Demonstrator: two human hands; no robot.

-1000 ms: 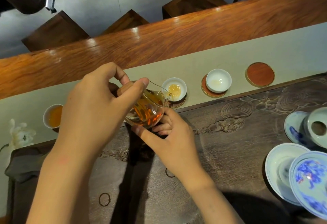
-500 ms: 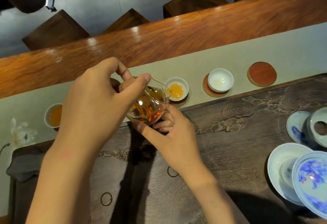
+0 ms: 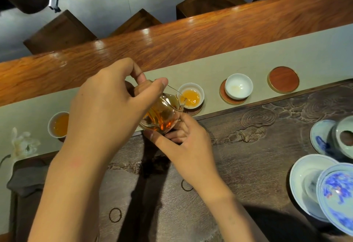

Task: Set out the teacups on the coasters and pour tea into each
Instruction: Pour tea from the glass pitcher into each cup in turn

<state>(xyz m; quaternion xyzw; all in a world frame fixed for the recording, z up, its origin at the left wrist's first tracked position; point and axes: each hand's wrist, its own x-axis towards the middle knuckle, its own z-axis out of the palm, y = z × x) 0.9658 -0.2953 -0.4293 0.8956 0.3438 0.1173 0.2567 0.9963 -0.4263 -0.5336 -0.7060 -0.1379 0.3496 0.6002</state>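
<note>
My left hand (image 3: 107,108) grips a glass pitcher (image 3: 164,115) of amber tea by its handle, tilted with the spout over a white teacup (image 3: 191,94). That cup holds amber tea and stands on a coaster. My right hand (image 3: 183,142) rests its fingers under the pitcher's base. A second white teacup (image 3: 238,86) sits on a red coaster (image 3: 226,96), nearly empty. At the far left a teacup (image 3: 58,125) holds tea. A bare red coaster (image 3: 283,80) lies to the right.
A pale runner (image 3: 210,65) carries the cups along the wooden table. A dark carved tea tray (image 3: 257,146) lies in front of it. Blue-and-white saucers and a lidded bowl (image 3: 324,184) stand at the right. A white flower (image 3: 21,144) lies at the left edge.
The tea level in the cup under the spout has risen. Both hands and the pitcher have stayed in nearly the same place.
</note>
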